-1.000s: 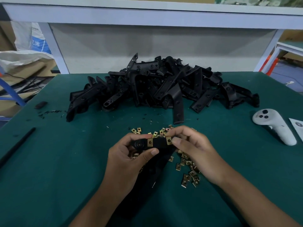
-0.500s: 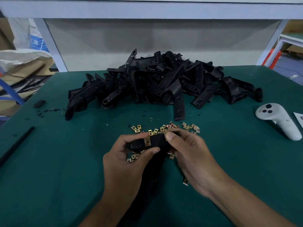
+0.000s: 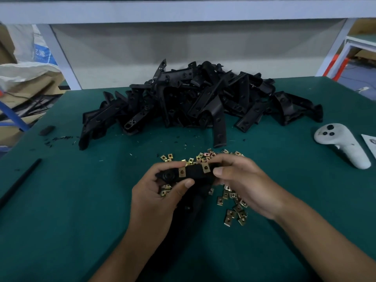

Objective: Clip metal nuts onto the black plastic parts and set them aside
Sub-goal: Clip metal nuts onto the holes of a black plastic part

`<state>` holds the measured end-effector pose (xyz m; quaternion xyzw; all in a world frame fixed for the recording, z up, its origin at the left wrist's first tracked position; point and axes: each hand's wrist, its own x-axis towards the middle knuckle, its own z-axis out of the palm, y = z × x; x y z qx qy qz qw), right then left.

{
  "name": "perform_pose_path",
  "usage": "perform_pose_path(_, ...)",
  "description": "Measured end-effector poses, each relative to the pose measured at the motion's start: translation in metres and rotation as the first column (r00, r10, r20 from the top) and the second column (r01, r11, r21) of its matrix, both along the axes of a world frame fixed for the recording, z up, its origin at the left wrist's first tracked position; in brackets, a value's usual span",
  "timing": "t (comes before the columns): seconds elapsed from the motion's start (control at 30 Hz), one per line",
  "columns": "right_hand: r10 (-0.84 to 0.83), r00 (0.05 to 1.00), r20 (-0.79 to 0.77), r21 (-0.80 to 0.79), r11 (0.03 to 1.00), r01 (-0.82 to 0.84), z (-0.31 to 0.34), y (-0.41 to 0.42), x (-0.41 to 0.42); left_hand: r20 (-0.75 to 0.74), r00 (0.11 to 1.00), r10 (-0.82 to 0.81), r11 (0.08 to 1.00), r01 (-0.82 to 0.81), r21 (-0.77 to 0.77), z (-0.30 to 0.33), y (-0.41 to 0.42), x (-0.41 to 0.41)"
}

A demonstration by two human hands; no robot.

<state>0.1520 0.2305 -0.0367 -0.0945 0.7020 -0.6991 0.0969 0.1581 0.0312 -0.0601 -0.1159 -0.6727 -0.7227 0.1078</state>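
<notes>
Centre frame, just above table (image 3: 61,200) | black plastic part (image 3: 195,173) pinched at both ends: left hand (image 3: 160,192), right hand (image 3: 242,180) | two metal nuts (image 3: 206,167) clipped on top edge | likely rigid, light; nuts small, slippery, best taken by edges | loose nuts (image 3: 234,202) below, pile of parts (image 3: 203,102) upper centre.

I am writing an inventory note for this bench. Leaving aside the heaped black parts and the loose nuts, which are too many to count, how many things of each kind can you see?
Black part held in both hands: 1
Metal nuts clipped onto it: 2
White handheld controller: 1
Black rod at the table's left edge: 1
Small black block, far left: 1
Total: 6
</notes>
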Motion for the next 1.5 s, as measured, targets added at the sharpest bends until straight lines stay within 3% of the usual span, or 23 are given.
perform_pose_path(0.17,0.174,0.983,-0.065,0.285,0.947,-0.149,0.012,0.011,0.001,0.053,0.985,-0.167,0.985,0.169,-0.045,0.001,-0.004,-0.001)
perform_pose_path(0.3,0.265,0.964,-0.02,0.364,0.9,-0.239,0.018,0.019,0.002,0.075,0.967,-0.244,0.962,0.252,-0.109,0.001,-0.005,-0.001)
perform_pose_path(1.0,0.28,0.96,-0.01,0.324,0.909,-0.262,0.005,0.02,0.002,0.032,0.977,-0.212,0.97,0.215,-0.112,-0.005,-0.005,0.0)
perform_pose_path(1.33,0.243,0.969,0.032,0.099,0.964,-0.245,-0.002,0.014,0.004,-0.015,0.99,-0.142,0.977,0.138,-0.164,-0.003,-0.003,0.003)
perform_pose_path(1.5,0.196,0.98,0.027,0.076,0.977,-0.197,-0.003,0.008,0.006,-0.044,0.995,-0.09,0.972,0.078,-0.221,-0.004,-0.004,0.004)
